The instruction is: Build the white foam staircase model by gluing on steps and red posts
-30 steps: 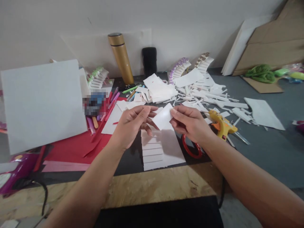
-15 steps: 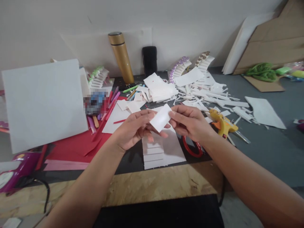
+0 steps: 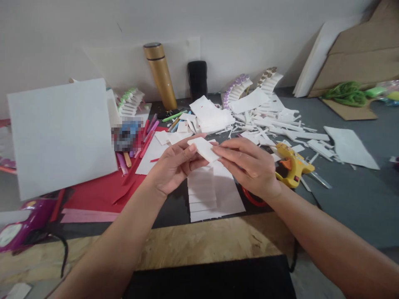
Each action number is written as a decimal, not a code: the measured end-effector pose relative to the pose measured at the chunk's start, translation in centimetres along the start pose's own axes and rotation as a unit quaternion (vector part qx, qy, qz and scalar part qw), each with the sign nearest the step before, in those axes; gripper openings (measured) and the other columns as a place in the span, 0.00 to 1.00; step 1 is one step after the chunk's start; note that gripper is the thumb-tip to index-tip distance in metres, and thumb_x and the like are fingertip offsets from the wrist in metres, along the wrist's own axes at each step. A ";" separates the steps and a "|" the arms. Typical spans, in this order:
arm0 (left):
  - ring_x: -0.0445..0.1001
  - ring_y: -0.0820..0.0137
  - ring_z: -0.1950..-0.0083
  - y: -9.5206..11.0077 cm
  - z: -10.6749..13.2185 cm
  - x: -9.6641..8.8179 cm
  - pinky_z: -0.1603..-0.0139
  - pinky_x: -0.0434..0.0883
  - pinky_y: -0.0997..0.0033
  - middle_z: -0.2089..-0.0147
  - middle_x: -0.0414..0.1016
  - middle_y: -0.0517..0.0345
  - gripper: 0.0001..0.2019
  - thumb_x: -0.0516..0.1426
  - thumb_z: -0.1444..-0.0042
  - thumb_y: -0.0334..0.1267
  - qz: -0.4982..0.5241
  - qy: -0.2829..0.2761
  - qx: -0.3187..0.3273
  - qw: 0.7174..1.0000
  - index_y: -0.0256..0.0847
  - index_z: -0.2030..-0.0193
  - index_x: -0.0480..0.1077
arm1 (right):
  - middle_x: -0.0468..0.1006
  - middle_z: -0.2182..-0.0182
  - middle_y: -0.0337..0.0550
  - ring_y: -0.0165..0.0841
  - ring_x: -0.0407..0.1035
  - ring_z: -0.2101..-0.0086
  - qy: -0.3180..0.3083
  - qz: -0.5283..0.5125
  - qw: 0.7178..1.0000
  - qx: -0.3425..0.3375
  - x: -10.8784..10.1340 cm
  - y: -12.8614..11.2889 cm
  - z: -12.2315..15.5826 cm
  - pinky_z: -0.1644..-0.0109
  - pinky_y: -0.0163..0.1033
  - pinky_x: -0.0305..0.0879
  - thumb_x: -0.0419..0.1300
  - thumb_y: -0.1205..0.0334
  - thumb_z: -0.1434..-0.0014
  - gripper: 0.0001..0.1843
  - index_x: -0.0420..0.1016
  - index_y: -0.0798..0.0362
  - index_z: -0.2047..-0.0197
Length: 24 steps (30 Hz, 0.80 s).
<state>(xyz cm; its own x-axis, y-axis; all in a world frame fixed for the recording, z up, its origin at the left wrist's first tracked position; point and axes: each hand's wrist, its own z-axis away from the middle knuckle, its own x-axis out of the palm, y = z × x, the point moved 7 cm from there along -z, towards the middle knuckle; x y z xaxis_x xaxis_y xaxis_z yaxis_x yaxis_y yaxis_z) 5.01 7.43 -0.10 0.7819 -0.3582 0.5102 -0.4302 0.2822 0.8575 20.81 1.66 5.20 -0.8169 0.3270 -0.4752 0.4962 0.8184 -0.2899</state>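
Note:
Between my two hands is a small rectangular piece of white foam board or thick card (image 3: 203,148). My left hand (image 3: 173,168) pinches its left end, thumb on top and fingers underneath. At its right edge, the fingertips of my right hand (image 3: 251,166) are closed on the piece. Another white edge shows just behind it; whether that is a second piece I cannot tell. Below my hands lies a white sheet (image 3: 229,193) bearing a row of overlapping white strips (image 3: 202,195) like steps. Red scissor-like handles (image 3: 254,200) are partly hidden under my right wrist.
A yellow glue gun (image 3: 293,166) lies right of my right hand. White offcuts (image 3: 274,124) are heaped behind. Small curved staircase models (image 3: 237,91), a gold flask (image 3: 162,77) and a black case (image 3: 197,80) stand by the wall. Left are red sheets (image 3: 90,191) and a white board (image 3: 62,139).
The white piece has been turned and tipped flatter between my hands. My right hand has rolled over, so its back now faces up, and it covers more of the red handles.

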 end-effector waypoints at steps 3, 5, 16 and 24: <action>0.83 0.68 0.53 0.1 0.1 0.3 0.53 0.79 0.76 0.51 0.84 0.50 0.19 0.65 0.41 0.38 0.018 -0.037 0.021 0.999 0.37 0.43 0.76 | 0.80 0.54 0.50 0.35 0.76 0.57 0.002 0.000 0.999 -0.037 0.3 -0.1 0.1 0.57 0.42 0.75 0.59 0.72 0.35 0.15 0.79 0.49 0.49; 0.82 0.65 0.49 0.4 0.2 0.6 0.49 0.78 0.73 0.49 0.83 0.50 0.21 0.64 0.40 0.39 0.021 -0.056 0.039 0.997 0.39 0.41 0.75 | 0.79 0.56 0.50 0.35 0.76 0.59 0.012 0.000 1.000 -0.026 0.1 0.2 0.2 0.59 0.41 0.74 0.58 0.73 0.36 0.16 0.78 0.49 0.49; 0.81 0.67 0.57 1.1 0.0 -0.5 0.58 0.79 0.74 0.54 0.82 0.47 0.26 0.66 0.43 0.50 0.072 -0.085 0.039 0.993 0.35 0.43 0.73 | 0.71 0.78 0.49 0.41 0.67 0.72 -0.281 0.449 0.755 0.386 -7.0 7.0 0.2 0.71 0.42 0.49 0.53 0.43 0.34 0.25 0.68 0.50 0.77; 0.81 0.68 0.61 1.6 -0.4 -1.5 0.71 0.75 0.79 0.56 0.82 0.45 0.24 0.65 0.42 0.51 0.074 -0.078 0.059 0.992 0.33 0.48 0.75 | 0.80 0.65 0.59 0.53 0.75 0.62 -0.356 0.432 0.592 0.579 -10.9 8.8 9.4 0.66 0.48 0.60 0.53 0.31 0.41 0.30 0.70 0.50 0.75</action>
<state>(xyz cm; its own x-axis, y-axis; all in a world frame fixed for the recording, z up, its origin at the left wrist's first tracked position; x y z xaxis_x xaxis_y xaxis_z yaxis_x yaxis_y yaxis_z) 3.30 8.74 0.45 0.6313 -0.4566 0.6268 -0.5921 0.2382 0.7699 36.86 0.86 0.03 0.0161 -0.2318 -0.9726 0.8442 -0.5180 0.1375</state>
